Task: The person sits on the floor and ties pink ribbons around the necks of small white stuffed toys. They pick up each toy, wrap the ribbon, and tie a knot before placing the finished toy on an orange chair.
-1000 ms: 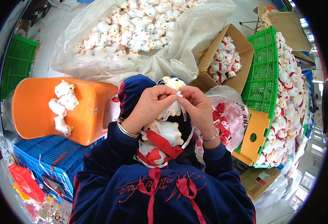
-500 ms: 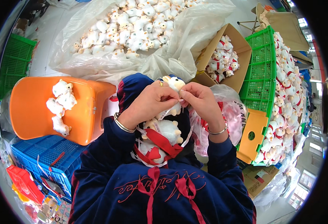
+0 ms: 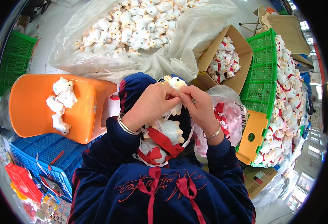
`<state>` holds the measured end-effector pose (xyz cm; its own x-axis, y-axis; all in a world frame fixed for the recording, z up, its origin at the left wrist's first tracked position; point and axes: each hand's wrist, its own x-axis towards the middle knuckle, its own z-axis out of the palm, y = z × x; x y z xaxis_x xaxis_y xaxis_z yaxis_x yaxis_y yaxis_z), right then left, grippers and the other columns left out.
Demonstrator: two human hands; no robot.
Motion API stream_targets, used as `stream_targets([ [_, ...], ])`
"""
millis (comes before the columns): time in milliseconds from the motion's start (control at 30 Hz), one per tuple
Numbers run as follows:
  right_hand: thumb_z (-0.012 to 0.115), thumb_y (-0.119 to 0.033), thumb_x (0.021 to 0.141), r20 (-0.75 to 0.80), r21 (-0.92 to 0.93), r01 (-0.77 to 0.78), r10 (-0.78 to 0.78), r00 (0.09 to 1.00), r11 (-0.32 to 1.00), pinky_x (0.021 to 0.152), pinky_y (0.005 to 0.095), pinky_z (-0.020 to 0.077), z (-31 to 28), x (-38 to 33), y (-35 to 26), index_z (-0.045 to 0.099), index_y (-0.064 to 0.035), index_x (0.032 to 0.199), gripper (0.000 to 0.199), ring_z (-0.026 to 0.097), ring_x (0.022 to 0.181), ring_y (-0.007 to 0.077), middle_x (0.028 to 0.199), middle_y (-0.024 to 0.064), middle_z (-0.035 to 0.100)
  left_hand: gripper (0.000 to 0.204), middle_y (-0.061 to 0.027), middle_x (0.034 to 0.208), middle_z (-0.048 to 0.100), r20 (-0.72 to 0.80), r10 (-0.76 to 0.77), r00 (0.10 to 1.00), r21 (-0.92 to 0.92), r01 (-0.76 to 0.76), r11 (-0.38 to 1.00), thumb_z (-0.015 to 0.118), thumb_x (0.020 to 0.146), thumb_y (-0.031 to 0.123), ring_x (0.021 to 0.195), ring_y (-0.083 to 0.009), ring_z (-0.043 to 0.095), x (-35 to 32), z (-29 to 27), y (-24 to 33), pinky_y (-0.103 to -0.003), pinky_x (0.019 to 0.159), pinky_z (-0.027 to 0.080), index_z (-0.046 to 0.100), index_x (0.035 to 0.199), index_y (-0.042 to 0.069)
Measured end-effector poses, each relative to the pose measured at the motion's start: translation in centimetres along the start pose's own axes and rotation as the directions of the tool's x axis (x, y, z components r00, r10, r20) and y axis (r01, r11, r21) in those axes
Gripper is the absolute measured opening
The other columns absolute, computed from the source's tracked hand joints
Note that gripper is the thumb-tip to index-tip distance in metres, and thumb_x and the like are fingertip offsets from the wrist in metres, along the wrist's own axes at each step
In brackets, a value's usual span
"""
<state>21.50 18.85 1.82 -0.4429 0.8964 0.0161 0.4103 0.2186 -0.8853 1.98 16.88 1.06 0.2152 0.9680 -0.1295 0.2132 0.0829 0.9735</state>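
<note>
In my lap, a small white plush animal point(image 3: 176, 83) with a cream head and pale ears stands upright between my hands. My left hand point(image 3: 157, 100) is closed in a pinch just in front of its neck. Against those fingertips presses my right hand point(image 3: 198, 104), also pinching. A thin white ribbon is at the fingertips, mostly hidden by them. Nearer my body lies another white plush animal point(image 3: 170, 129), beside red cloth pieces point(image 3: 165, 142) edged with white ribbon.
Several white plush animals point(image 3: 65, 98) lie on an orange stool point(image 3: 25, 108) at left, above a blue crate point(image 3: 40, 147). Ahead, a clear plastic sheet point(image 3: 164, 67) holds many more. Right are a cardboard box point(image 3: 242, 56), green crate point(image 3: 259, 82) and a bag of red pieces point(image 3: 223, 123).
My fingertips have come closer together, and the right hand has shifted slightly left. The white ribbon end that showed between them is now mostly covered. The plush animal stays in place.
</note>
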Motion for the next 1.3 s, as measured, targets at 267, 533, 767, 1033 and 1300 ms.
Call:
stream_targets([
  [267,0.070,-0.005,0.095,0.135,0.313,-0.115,0.076,0.988,0.943,0.069,0.0230,0.0476,-1.0,0.0,1.0,0.068,0.0007,0.098,0.006,0.055,0.076,0.0064,0.086,-0.0004,0.065,0.014,0.0015,0.076,0.063,0.119,-0.073,0.990,-0.100,0.085,0.991,0.071,0.095,0.012,0.070,-0.0030,0.055,0.3,-0.8,-1.2,-0.023,0.062,0.046,0.071,0.098,-0.001],
  [533,0.070,-0.004,0.094,0.303,0.197,-0.305,0.239,0.923,0.932,0.069,0.0212,0.0487,-2.7,1.5,-0.6,0.071,0.0011,0.097,0.006,0.058,0.079,0.0040,0.088,-0.0018,0.068,0.014,-0.0005,0.081,0.065,0.146,-0.065,0.987,-0.042,0.072,0.997,0.068,0.096,0.012,0.075,-0.0045,0.056,0.4,-1.1,-1.2,-0.023,0.066,0.047,0.068,0.098,-0.002],
  [767,0.073,-0.006,0.091,0.247,0.024,-0.194,0.182,0.952,0.981,0.069,0.0243,0.0512,-2.1,1.6,-1.3,0.067,0.0003,0.096,0.010,0.060,0.074,0.0071,0.082,0.0017,0.068,0.015,-0.0011,0.079,0.064,0.150,-0.076,0.986,-0.031,0.081,0.996,0.066,0.096,0.012,0.073,-0.0065,0.056,0.3,-1.2,-0.7,-0.025,0.066,0.047,0.067,0.097,-0.002],
  [1033,0.071,-0.005,0.089,0.188,-0.217,0.096,-0.055,0.981,0.971,0.068,0.0325,0.0530,-1.6,1.5,-1.8,0.065,-0.0013,0.097,0.010,0.066,0.076,0.0223,0.087,0.0104,0.067,0.016,-0.0016,0.076,0.063,0.153,-0.081,0.985,0.005,0.081,0.997,0.066,0.096,0.014,0.070,-0.0076,0.055,0.5,-1.4,-0.6,-0.026,0.064,0.047,0.068,0.097,-0.002],
  [1300,0.071,0.001,0.085,0.036,-0.271,0.328,-0.331,0.943,0.905,0.073,0.0391,0.0546,0.0,0.6,0.6,0.064,-0.0034,0.095,0.013,0.066,0.085,0.0338,0.094,0.0129,0.067,0.017,-0.0018,0.076,0.063,0.180,-0.085,0.980,0.044,0.078,0.996,0.066,0.096,0.015,0.071,-0.0071,0.056,0.4,-2.2,-0.2,-0.025,0.065,0.047,0.068,0.098,-0.002],
])
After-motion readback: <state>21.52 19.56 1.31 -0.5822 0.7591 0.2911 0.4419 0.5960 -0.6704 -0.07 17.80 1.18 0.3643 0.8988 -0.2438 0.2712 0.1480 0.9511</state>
